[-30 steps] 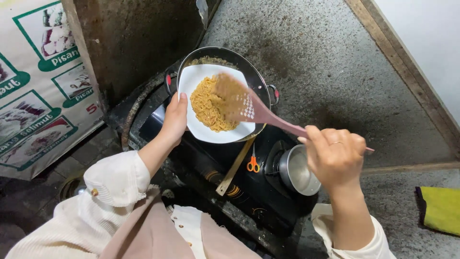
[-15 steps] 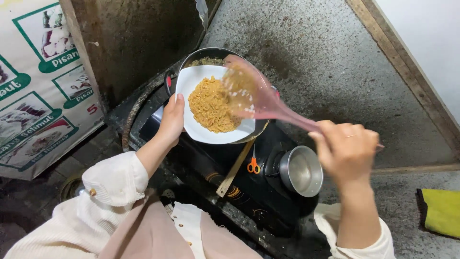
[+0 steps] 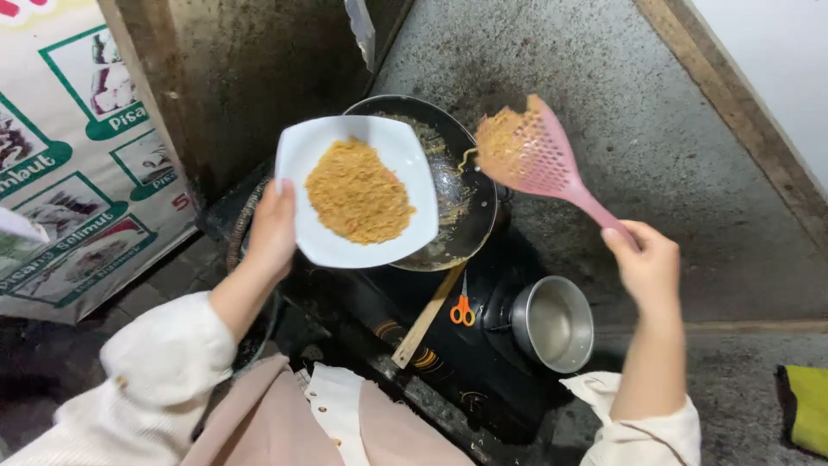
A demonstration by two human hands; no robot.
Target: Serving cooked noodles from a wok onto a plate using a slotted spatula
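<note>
Glossy white plate, pink plastic slotted spatula, shiny metal cup, rough concrete counter

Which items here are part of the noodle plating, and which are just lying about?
In use: left hand, white plate of fried noodles, right hand, pink slotted spatula, black wok.

Lying about: orange scissors, wooden stick, steel cup, yellow cloth.

The left hand reaches forward with its arm outstretched, fingers closed in a grip, thumb on top. The right hand is raised, its grip a closed fist, forearm upright.
</note>
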